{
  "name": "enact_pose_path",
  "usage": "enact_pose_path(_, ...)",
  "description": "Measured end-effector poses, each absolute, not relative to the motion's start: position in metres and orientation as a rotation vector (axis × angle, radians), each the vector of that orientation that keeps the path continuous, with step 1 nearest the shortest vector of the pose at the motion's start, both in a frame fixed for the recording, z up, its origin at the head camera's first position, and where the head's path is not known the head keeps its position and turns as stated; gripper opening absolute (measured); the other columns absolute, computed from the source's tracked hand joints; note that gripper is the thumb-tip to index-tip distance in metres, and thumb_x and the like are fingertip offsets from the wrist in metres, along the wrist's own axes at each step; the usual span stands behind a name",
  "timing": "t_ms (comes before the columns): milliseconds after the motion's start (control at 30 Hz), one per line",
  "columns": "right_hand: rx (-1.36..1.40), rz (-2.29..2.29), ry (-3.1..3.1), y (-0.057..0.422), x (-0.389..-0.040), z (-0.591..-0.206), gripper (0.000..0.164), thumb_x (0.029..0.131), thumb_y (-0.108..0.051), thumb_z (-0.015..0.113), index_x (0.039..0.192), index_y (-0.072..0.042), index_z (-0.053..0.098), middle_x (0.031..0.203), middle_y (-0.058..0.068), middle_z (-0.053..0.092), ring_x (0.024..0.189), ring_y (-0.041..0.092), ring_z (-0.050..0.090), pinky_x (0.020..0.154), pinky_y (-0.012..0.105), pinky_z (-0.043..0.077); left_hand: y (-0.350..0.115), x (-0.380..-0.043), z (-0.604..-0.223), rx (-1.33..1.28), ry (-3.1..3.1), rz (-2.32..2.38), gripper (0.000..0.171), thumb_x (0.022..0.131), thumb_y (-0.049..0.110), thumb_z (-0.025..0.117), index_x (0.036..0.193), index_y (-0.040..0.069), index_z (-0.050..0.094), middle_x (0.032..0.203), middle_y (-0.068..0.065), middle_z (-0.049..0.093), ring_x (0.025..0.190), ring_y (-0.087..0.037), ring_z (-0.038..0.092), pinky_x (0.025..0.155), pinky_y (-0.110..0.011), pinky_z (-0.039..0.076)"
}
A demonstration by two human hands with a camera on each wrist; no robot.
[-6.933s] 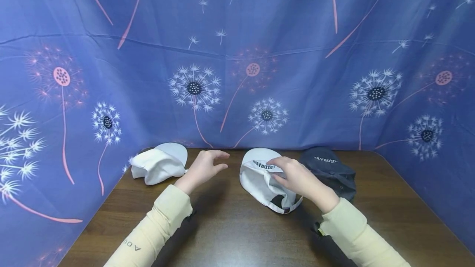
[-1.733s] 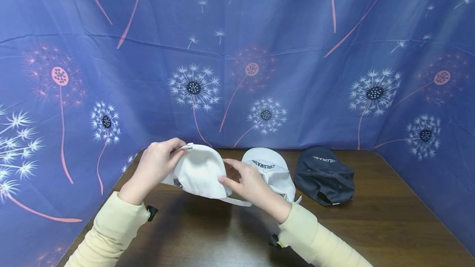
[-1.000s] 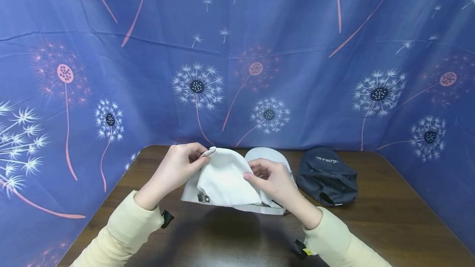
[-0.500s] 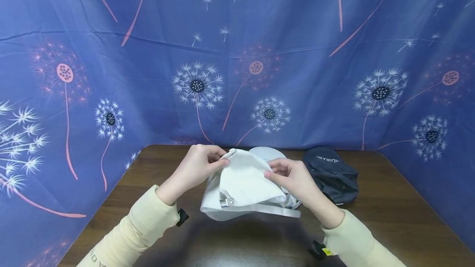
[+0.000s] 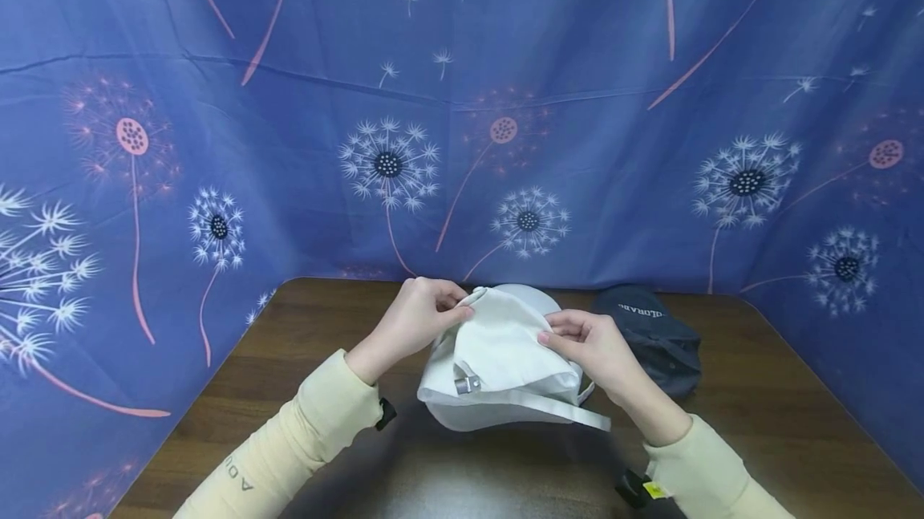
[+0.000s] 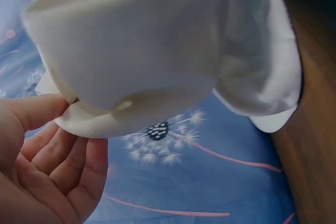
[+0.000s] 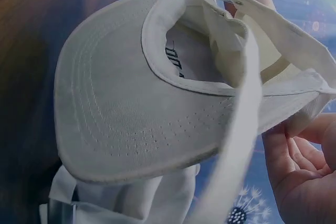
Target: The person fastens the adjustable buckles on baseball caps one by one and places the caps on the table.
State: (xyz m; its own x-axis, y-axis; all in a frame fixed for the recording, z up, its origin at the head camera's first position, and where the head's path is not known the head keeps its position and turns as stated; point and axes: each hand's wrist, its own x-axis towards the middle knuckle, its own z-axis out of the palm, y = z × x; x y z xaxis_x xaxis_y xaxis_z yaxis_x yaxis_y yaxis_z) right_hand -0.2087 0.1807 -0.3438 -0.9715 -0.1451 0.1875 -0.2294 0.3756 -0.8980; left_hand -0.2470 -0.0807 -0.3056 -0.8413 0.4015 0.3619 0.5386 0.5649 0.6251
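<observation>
Both hands hold a white baseball cap (image 5: 498,342) in the middle of the head view. My left hand (image 5: 422,318) pinches its edge at the upper left, thumb on one side and fingers on the other. My right hand (image 5: 592,346) pinches the crown's right side. The cap's loose strap and metal buckle (image 5: 468,384) hang toward me; in the right wrist view its brim (image 7: 115,93) shows from beneath. Close behind and below is a second white cap (image 5: 530,297), mostly hidden by the first, its crown (image 7: 136,198) visible in the right wrist view.
A black cap (image 5: 653,334) lettered in white lies on the wooden table (image 5: 289,358) to the right, partly behind my right hand. A blue dandelion-print cloth (image 5: 462,142) hangs along the table's back and sides.
Earlier the first cap lay at the table's left end and neither hand held it. Lifted by both hands, it has moved right, over the second white cap, its buckle side turning toward me.
</observation>
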Motion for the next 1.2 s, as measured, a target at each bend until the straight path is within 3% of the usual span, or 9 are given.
enact_pose_path(433,0.316,1.701,-2.518,0.184,-0.217,-0.353,0.035,0.082,-0.016,0.073,0.109,0.005,0.064,0.095,0.018,0.070,0.077,0.011,0.068,0.066,0.025,0.054,-0.080,-0.257,-0.325,-0.761,-2.590,-1.206,0.015,0.081,0.026,0.075,0.091,0.017,0.072,0.075,0.009,0.068,0.064,-0.002,0.060,0.059,-0.022,0.050)
enact_pose_path(767,0.313,1.657,-2.526,0.185,-0.217,-0.353,0.035,0.083,-0.017,0.073,0.109,0.004,0.064,0.097,0.017,0.070,0.079,0.010,0.068,0.067,0.024,0.054,-0.090,-0.242,-0.322,-0.735,-2.504,-1.221,0.033,0.076,0.025,0.079,0.104,0.010,0.070,0.096,0.000,0.070,0.082,-0.015,0.067,0.073,-0.027,0.054)
enact_pose_path(1033,0.333,1.646,-2.516,0.185,-0.220,-0.354,0.033,0.083,-0.016,0.073,0.108,0.003,0.065,0.095,0.017,0.070,0.077,0.009,0.068,0.064,0.025,0.054,-0.086,-0.230,-0.320,-0.808,-2.488,-1.107,0.018,0.077,0.018,0.078,0.093,0.011,0.072,0.078,0.006,0.069,0.069,-0.005,0.060,0.061,-0.021,0.049)
enact_pose_path(1200,0.343,1.650,-2.517,0.184,-0.220,-0.354,0.032,0.083,-0.016,0.073,0.107,0.004,0.065,0.093,0.017,0.070,0.076,0.010,0.068,0.063,0.026,0.054,-0.080,-0.228,-0.324,-0.858,-2.567,-1.025,0.011,0.078,0.020,0.077,0.086,0.012,0.074,0.074,0.008,0.067,0.068,-0.006,0.058,0.061,-0.020,0.047)
